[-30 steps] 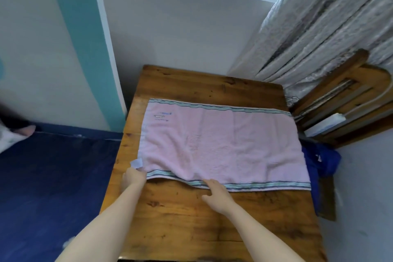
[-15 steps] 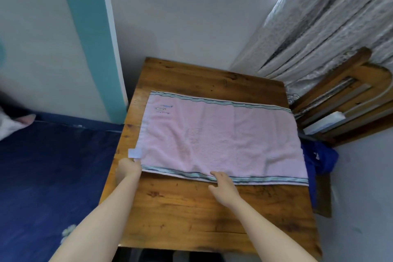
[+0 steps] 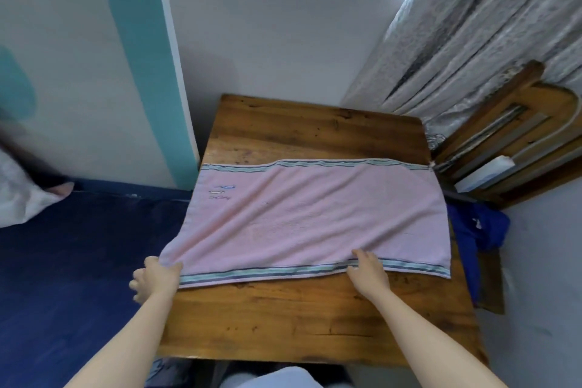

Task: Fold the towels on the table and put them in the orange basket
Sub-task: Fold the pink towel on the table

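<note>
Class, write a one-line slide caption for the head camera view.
Pink towel spread on wooden table; left hand grips its near-left corner, right hand on the near hem.
</note>
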The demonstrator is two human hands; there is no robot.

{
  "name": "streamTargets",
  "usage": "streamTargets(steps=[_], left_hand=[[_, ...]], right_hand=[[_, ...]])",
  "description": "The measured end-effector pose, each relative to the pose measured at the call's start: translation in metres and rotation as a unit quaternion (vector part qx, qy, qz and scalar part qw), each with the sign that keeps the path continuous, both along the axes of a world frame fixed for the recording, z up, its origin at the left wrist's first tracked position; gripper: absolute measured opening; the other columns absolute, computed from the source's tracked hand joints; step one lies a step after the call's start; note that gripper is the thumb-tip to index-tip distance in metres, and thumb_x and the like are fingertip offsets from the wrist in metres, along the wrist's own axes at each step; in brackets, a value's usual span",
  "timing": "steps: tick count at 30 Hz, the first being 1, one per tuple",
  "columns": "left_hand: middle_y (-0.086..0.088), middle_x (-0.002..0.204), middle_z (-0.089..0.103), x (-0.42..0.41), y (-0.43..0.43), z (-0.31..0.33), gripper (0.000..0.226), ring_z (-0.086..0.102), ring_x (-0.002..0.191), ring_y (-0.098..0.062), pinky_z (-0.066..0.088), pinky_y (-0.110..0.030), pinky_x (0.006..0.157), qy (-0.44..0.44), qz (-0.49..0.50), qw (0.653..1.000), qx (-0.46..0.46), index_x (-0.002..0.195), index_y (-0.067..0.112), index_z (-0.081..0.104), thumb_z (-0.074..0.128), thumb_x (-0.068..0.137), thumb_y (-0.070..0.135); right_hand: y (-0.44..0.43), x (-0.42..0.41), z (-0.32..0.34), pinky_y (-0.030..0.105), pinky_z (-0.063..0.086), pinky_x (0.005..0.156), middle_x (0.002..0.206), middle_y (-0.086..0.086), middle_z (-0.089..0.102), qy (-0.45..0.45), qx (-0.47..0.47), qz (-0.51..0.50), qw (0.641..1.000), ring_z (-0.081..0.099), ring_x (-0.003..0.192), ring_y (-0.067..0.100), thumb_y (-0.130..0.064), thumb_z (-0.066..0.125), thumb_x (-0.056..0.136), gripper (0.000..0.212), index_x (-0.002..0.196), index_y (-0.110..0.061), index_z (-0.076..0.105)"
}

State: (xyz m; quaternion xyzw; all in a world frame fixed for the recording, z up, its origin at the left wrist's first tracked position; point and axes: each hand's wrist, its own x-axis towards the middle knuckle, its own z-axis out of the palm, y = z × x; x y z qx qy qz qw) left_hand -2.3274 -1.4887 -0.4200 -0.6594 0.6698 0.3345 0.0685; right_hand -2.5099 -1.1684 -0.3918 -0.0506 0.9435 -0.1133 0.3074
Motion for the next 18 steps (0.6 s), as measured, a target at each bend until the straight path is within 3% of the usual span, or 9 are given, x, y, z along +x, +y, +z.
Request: streamTargets(steps=[5, 10, 15, 18], left_hand=[[-0.026, 0.137, 0.034, -0.041, 0.042, 0.003, 0.048, 0.029, 0.124, -0.039, 0.03, -0.051, 0.1, -0.033, -0.106, 0.993, -0.043, 0.129, 0.006, 0.045, 0.057, 0.085, 0.022], [-0.019, 0.138, 0.039, -0.057, 0.099, 0.0, 0.045, 0.031, 0.125, -0.037, 0.031, -0.048, 0.101, -0.014, -0.21, 0.975, -0.075, 0.129, 0.011, 0.049, 0.057, 0.086, 0.018], [-0.006, 0.132, 0.048, -0.067, 0.155, -0.016, 0.041, 0.04, 0.125, -0.025, 0.034, -0.04, 0.1, -0.006, -0.358, 0.928, -0.101, 0.127, 0.02, 0.052, 0.058, 0.088, 0.026], [0.001, 0.131, 0.049, -0.076, 0.177, -0.025, 0.041, 0.043, 0.124, -0.019, 0.035, -0.035, 0.099, -0.044, -0.392, 0.913, -0.101, 0.129, 0.027, 0.047, 0.054, 0.089, 0.034]], right_hand=[[0.07, -0.028, 0.0, 0.039, 0.038, 0.1, 0.14, 0.015, 0.039, 0.036, 0.018, -0.156, 0.987, 0.037, 0.127, 0.032, -0.022, 0.047, 0.093, 0.046, 0.137, -0.012, 0.038], [0.14, -0.065, -0.006, 0.041, 0.045, 0.087, 0.128, 0.025, 0.047, 0.061, -0.029, -0.352, 0.933, 0.051, 0.11, 0.04, -0.019, 0.051, 0.093, 0.041, 0.128, 0.002, 0.046], [0.178, -0.1, -0.028, 0.032, 0.041, 0.064, 0.097, 0.02, 0.058, 0.03, -0.085, -0.407, 0.909, 0.052, 0.078, 0.031, -0.028, 0.056, 0.089, 0.04, 0.111, 0.005, 0.053], [0.184, -0.112, -0.043, 0.027, 0.04, 0.052, 0.082, 0.017, 0.059, -0.004, -0.076, -0.402, 0.913, 0.054, 0.066, 0.03, -0.029, 0.06, 0.085, 0.034, 0.096, 0.003, 0.058]])
